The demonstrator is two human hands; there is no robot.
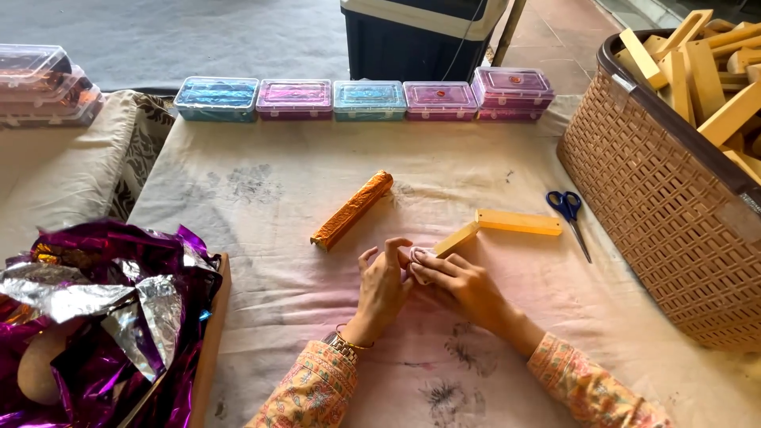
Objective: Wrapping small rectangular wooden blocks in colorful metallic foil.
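Observation:
Both my hands meet at the middle of the cloth-covered table. My right hand (464, 285) grips a small whitish roll, likely tape (418, 257), next to the near end of a yellow wooden block (457, 238). My left hand (383, 287) has its fingertips on the same roll, fingers bent. A second yellow block (519, 223) lies just beyond. A block wrapped in orange foil (353, 210) lies diagonally to the left, untouched.
Blue-handled scissors (569, 214) lie right of the blocks. A woven basket (658, 198) full of yellow blocks stands at right. Several coloured plastic boxes (369, 100) line the far edge. Purple and silver foil sheets (103, 317) pile at near left.

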